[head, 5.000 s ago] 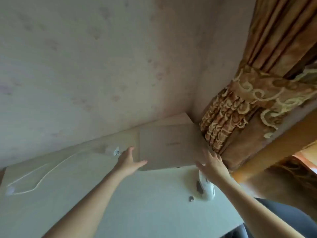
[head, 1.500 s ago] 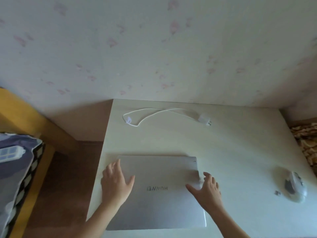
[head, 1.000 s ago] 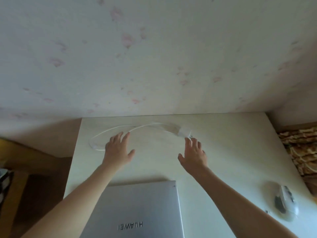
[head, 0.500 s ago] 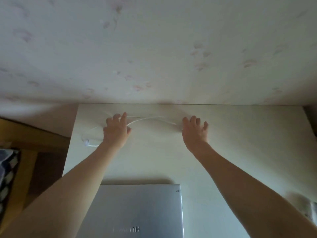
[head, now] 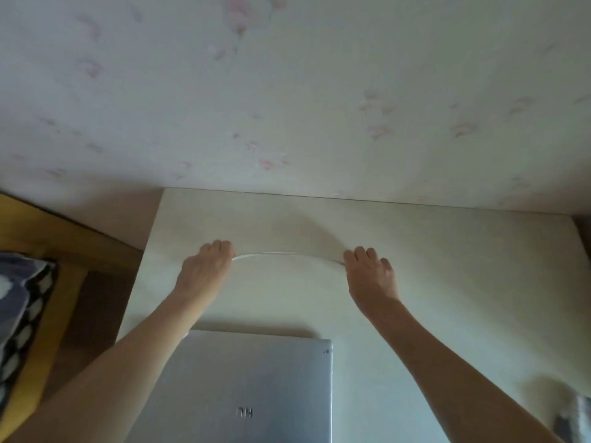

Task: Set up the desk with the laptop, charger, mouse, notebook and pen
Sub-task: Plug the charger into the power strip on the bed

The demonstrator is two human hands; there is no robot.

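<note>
A closed silver laptop (head: 243, 388) lies flat at the near edge of the pale desk (head: 447, 282). Beyond it, the white charger cable (head: 281, 254) arcs between my two hands. My left hand (head: 204, 270) is closed over one end of the cable. My right hand (head: 371, 273) is closed over the other end, and the plug is hidden under it. A white and grey mouse (head: 575, 420) shows at the lower right edge, cut off by the frame. No notebook or pen is in view.
The desk's far edge meets a flowered wall (head: 287, 107). Left of the desk is a yellow wooden bed frame (head: 41, 314) with a black-and-white patterned pillow (head: 19, 308).
Both hands left the laptop and reached forward to the charger cable. They have closed on its two ends, and the cable now arcs between them instead of lying looped.
</note>
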